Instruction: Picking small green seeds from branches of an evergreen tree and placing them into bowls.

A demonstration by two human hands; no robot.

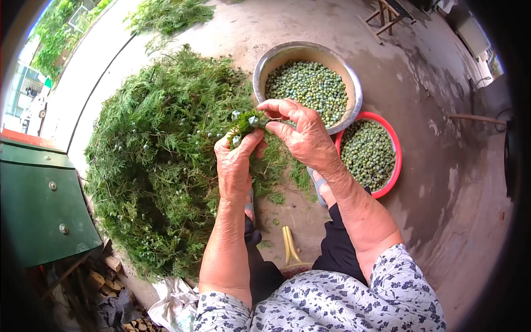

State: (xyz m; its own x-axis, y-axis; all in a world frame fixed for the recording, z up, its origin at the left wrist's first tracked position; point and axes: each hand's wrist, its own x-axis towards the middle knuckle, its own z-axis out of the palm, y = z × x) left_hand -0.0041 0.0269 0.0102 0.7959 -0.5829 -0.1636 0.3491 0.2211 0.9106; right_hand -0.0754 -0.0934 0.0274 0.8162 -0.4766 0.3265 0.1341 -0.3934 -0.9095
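My left hand (239,157) grips a small conifer sprig (245,122) that bears pale blue-green cones. Close against the sprig's right end is my right hand (302,132), thumb and forefinger almost together; whether a cone or stem is between them cannot be told. Beneath and left of the hands spreads a big heap of cut conifer branches (166,157). Behind my right hand stands a round metal basin (354,89) with many round green cones (309,85) in it. A red-rimmed basin (398,159), also holding green cones (367,153), touches it at the lower right.
More cut branches (170,16) lie at the far left. A green metal box (37,199) stands at the left, with split firewood (105,284) below it and a white sack (174,303) nearby. Yellow handles (289,247) rise between my legs. A wooden stand (386,20) is far right.
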